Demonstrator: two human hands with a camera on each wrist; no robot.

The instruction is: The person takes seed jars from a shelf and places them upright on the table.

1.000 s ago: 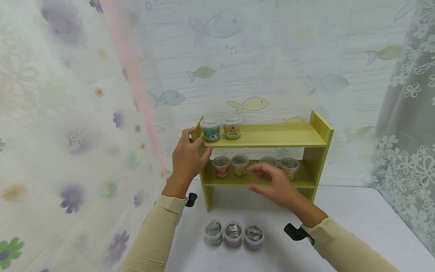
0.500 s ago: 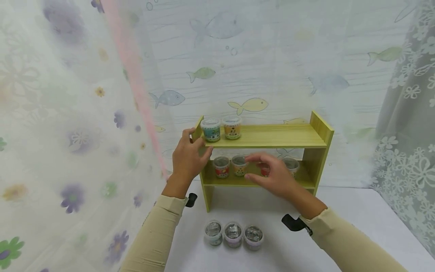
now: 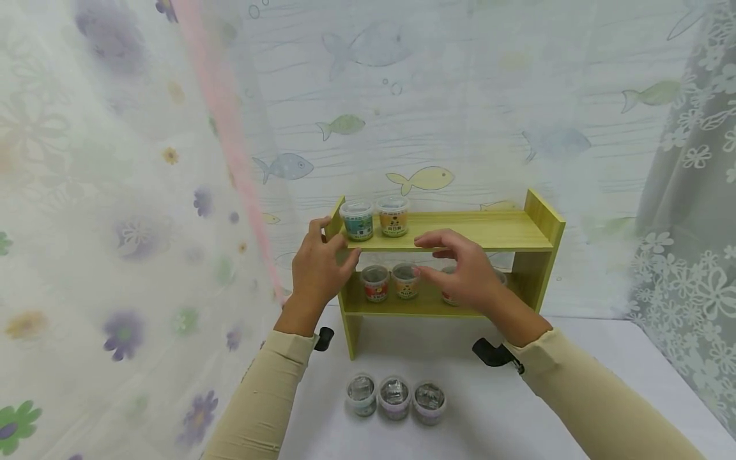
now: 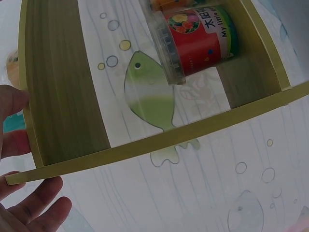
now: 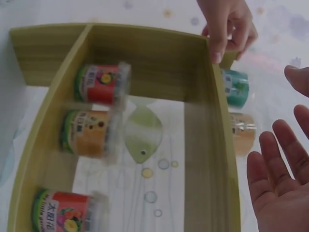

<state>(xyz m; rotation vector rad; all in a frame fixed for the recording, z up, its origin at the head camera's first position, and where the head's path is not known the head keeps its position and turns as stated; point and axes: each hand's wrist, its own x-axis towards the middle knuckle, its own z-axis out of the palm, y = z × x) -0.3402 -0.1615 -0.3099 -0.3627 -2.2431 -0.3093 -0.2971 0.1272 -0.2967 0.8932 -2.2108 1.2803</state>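
My left hand (image 3: 321, 265) grips the upper left corner of a two-tier wooden shelf (image 3: 471, 230), its fingers around the side panel. In front of the shelf's right half my right hand (image 3: 468, 275) hovers with fingers apart, holding nothing; its fingers also show in the right wrist view. On the top tier stand a teal-labelled cup (image 3: 358, 227) and an orange-labelled cup (image 3: 393, 222), both lidded. The lower tier bears a red-labelled cup (image 3: 375, 291), an orange-labelled cup (image 3: 406, 289), and another red-labelled cup (image 5: 63, 212). Behind my right hand, one more cup (image 3: 502, 278) is mostly hidden.
Three cups stand in a row on the white tabletop (image 3: 489, 415) before the shelf: a left one (image 3: 361, 395), a middle one (image 3: 395, 397) and a right one (image 3: 429, 401). A fish-patterned curtain (image 3: 494, 76) hangs behind, a flowered one (image 3: 115, 223) at the left.
My right hand has risen from the lower tier's level towards the top board, and a little to the left, holding nothing. My left hand has stayed on the shelf's corner.
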